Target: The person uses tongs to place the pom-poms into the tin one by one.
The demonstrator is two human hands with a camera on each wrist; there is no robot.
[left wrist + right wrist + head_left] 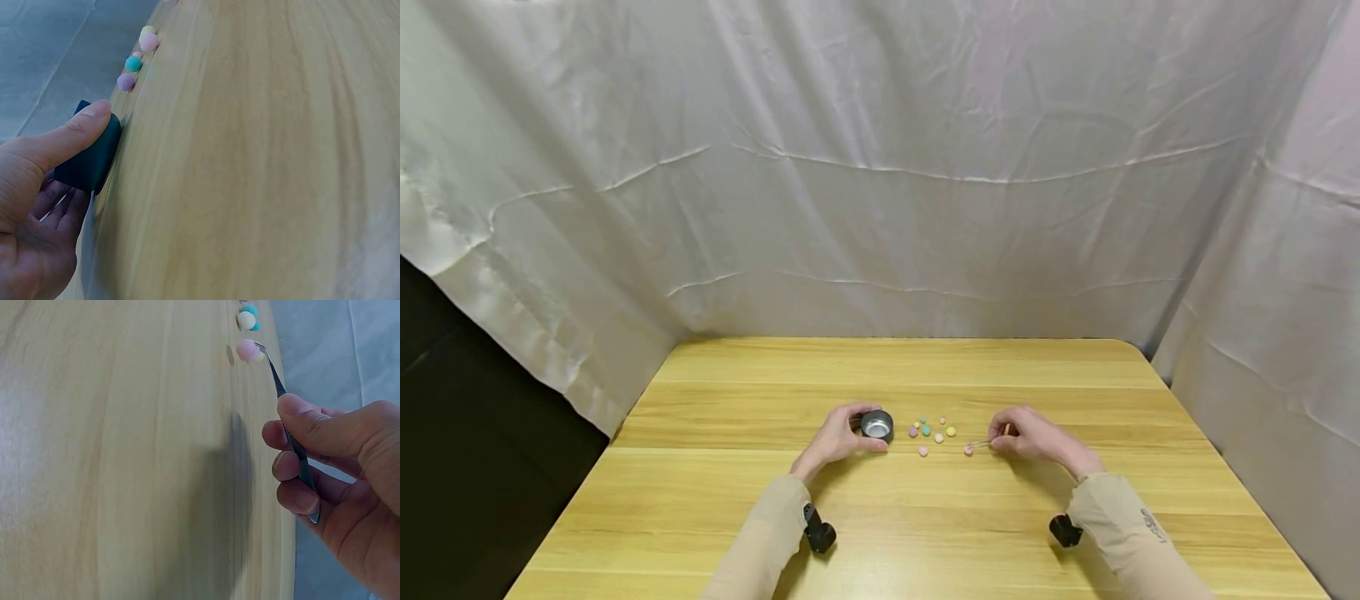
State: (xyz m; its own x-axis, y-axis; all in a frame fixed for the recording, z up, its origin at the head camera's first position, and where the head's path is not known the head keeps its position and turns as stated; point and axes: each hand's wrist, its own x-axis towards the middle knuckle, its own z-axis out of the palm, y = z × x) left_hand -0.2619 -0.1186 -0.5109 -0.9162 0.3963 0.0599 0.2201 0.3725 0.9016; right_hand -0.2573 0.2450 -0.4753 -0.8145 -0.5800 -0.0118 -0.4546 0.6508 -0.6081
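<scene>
My left hand [842,435] grips a small dark round tin [877,415] with a silvery inside, thumb on the near side and fingers around the far side. In the left wrist view, the thumb presses the wall of the tin [94,156], which stands on the table. My right hand [1033,435] holds slim metal tweezers [300,453] between thumb and fingers. At their bent tips is a pink ball [246,350], close over the tabletop with its shadow beside it. Several small pastel balls lie between the hands, among them a purple ball [913,432] and a yellow ball [951,432].
A lone pink ball [923,451] lies nearer to me than the group. The wood-grain table [925,525] ends at a pale curtain [925,233] behind and to the sides. Black cameras [822,536] sit on both wrists.
</scene>
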